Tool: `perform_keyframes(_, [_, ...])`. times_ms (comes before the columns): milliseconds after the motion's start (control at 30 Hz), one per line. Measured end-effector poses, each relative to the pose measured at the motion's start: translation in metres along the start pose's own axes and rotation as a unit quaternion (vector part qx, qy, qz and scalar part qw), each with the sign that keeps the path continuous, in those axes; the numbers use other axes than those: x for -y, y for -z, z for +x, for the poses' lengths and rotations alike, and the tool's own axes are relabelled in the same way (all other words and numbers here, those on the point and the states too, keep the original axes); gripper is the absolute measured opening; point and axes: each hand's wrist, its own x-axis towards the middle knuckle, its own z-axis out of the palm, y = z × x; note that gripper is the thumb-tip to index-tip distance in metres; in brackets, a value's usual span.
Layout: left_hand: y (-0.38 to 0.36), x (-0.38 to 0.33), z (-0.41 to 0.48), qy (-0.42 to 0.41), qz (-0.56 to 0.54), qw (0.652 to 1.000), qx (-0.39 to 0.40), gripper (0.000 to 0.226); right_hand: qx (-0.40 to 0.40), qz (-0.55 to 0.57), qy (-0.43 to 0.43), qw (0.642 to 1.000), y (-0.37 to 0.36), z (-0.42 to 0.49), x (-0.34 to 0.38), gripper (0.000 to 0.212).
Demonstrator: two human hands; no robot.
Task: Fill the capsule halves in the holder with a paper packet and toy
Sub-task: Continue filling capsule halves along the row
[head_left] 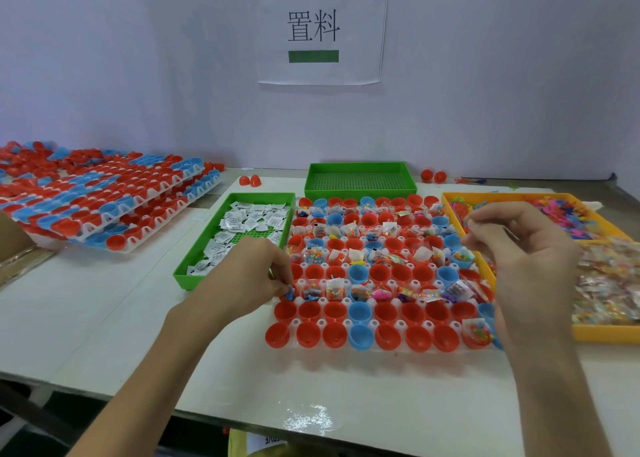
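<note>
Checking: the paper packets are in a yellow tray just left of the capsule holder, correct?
Not quite. The head view shows the paper packets in a green tray, not a yellow one, just left of the capsule holder.

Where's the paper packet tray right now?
Head view: the green packet tray sits left of the capsule holder, just beyond the left hand pinching a blue toy.

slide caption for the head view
Left hand pinches a small blue toy over the white plastic holder of red and blue capsule halves
</note>
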Motion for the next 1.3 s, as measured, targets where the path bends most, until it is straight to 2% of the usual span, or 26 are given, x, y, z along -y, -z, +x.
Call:
perform_keyframes(200, [0.003, 0.0, -0.001, -0.007, 0.005, 1.0, 0.01, 0.033, 0.0, 0.0, -0.002, 1.0, 0.0, 0.001, -0.002, 0.027])
perform_keyframes(500, [0.015, -0.003, -0.012, -0.017, -0.018, 1.0, 0.009, 0.017, 0.0, 0.003, -0.003, 1.0, 0.003, 0.003, -0.007, 0.024])
perform_keyframes(633, [0.022, 0.005, -0.014, -0.025, -0.043, 0.998, 0.024, 0.02, -0.003, -0.005, -0.003, 1.0, 0.008, 0.006, -0.012, 0.023])
perform_keyframes(733, [0.028, 0.021, -0.007, -0.02, -0.051, 0.997, -0.058, 0.025, -0.024, -0.027, 0.002, 0.999, 0.024, 0.014, -0.021, 0.014])
perform_keyframes(833, [0.023, 0.041, 0.013, 0.025, -0.039, 0.989, -0.141, 0.02, -0.03, -0.184, -0.013, 0.982, 0.06, 0.028, -0.043, 0.011])
perform_keyframes(900, [0.016, 0.053, 0.029, 0.068, -0.008, 0.991, -0.116, 0.029, 0.007, -0.297, -0.075, 0.952, 0.09, 0.035, -0.067, 0.015])
perform_keyframes(967, [0.007, 0.059, 0.043, 0.098, 0.025, 0.992, -0.072, 0.041, 0.054, -0.372, -0.158, 0.913, 0.109, 0.039, -0.084, 0.034])
perform_keyframes(1033, [0.001, 0.061, 0.053, 0.112, 0.037, 0.991, -0.062, 0.039, 0.08, -0.418, -0.179, 0.887, 0.115, 0.042, -0.091, 0.047])
perform_keyframes(1100, [-0.004, 0.062, 0.06, 0.108, 0.015, 0.99, -0.094, 0.023, 0.085, -0.419, -0.166, 0.889, 0.113, 0.042, -0.092, 0.04])
perform_keyframes(1167, [-0.006, 0.061, 0.061, 0.108, -0.004, 0.987, -0.119, 0.008, 0.078, -0.39, -0.17, 0.902, 0.111, 0.041, -0.092, 0.025])
perform_keyframes(1233, [-0.009, 0.06, 0.06, 0.119, -0.01, 0.981, -0.151, 0.011, 0.062, -0.367, -0.173, 0.912, 0.112, 0.04, -0.094, 0.016])
perform_keyframes(1300, [-0.01, 0.06, 0.057, 0.138, -0.014, 0.968, -0.208, 0.011, 0.039, -0.354, -0.156, 0.921, 0.111, 0.04, -0.095, 0.017])
